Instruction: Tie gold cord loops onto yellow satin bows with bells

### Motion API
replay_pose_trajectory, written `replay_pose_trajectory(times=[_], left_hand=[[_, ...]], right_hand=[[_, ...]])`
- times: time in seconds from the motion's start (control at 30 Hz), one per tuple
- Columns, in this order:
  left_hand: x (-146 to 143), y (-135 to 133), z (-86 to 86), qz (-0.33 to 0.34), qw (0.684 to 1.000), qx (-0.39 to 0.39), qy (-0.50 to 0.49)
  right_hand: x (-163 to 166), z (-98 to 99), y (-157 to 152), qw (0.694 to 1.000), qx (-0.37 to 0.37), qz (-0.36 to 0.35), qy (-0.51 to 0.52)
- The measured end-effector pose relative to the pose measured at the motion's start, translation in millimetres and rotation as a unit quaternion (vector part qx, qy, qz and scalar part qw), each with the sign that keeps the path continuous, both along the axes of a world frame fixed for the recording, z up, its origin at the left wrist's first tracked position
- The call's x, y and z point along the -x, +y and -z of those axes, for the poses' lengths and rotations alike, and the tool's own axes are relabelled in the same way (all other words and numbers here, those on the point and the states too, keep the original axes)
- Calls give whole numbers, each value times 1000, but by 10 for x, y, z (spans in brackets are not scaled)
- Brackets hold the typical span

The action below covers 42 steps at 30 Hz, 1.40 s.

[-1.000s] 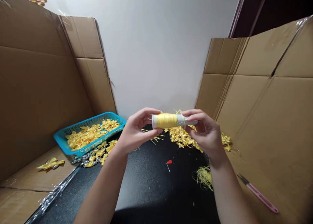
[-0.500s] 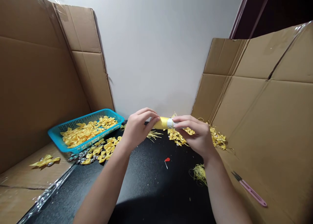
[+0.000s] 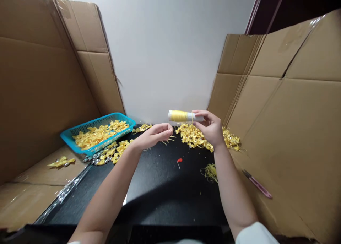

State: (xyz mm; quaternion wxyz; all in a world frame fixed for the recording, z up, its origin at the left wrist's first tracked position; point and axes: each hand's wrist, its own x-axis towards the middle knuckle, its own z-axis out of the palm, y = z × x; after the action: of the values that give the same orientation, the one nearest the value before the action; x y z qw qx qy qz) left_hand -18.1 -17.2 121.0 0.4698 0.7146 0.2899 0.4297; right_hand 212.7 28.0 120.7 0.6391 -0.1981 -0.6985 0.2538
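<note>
Left hand [image 3: 156, 134] dropped off spool [image 3: 179, 115], grip pinched together, right hand [image 3: 211, 127] clamped on it, cardboard walls [image 3: 293, 112] flanking.

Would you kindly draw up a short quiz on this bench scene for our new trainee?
1. True or false: the right hand holds the spool of yellow thread.
2. What colour is the basket holding yellow bows? A red, B blue, C white.
3. Fill in: the pink snips lie on the ____ at the right.
Key: 1 true; 2 B; 3 cardboard.
</note>
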Motion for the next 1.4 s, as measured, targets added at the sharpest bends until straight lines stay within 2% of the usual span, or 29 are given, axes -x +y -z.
replay_pose_trajectory(times=[0.07, 0.17, 0.27, 0.37, 0.5, 0.83, 1.13, 1.23, 1.4], left_hand=[[-21, 52, 235, -37, 994, 86, -62], [-55, 106, 661, -84, 981, 132, -112], [-70, 88, 1026, -134, 965, 165, -152], [-71, 36, 1261, -154, 954, 199, -161], [-91, -18, 1431, -149, 948, 236, -155], [-81, 16, 1476, -134, 916, 308, -219], [18, 105, 1482, -215, 872, 301, -321], [139, 140, 1402, -252, 851, 266, -377], [467, 120, 1249, -311, 819, 200, -438]], right_hand=[[37, 134, 37, 998, 59, -27, 13], [82, 461, 23, 987, 155, -47, 14], [107, 834, -66, 980, 196, -34, 22], [148, 1112, -154, 980, 196, -23, 22], [241, 1283, -239, 983, 182, -23, 7], [246, 1409, -272, 980, 197, -9, 30], [200, 1456, -105, 951, 307, -14, 46], [143, 1482, -41, 943, 328, 29, 42], [-8, 1535, 70, 928, 314, 182, 80]])
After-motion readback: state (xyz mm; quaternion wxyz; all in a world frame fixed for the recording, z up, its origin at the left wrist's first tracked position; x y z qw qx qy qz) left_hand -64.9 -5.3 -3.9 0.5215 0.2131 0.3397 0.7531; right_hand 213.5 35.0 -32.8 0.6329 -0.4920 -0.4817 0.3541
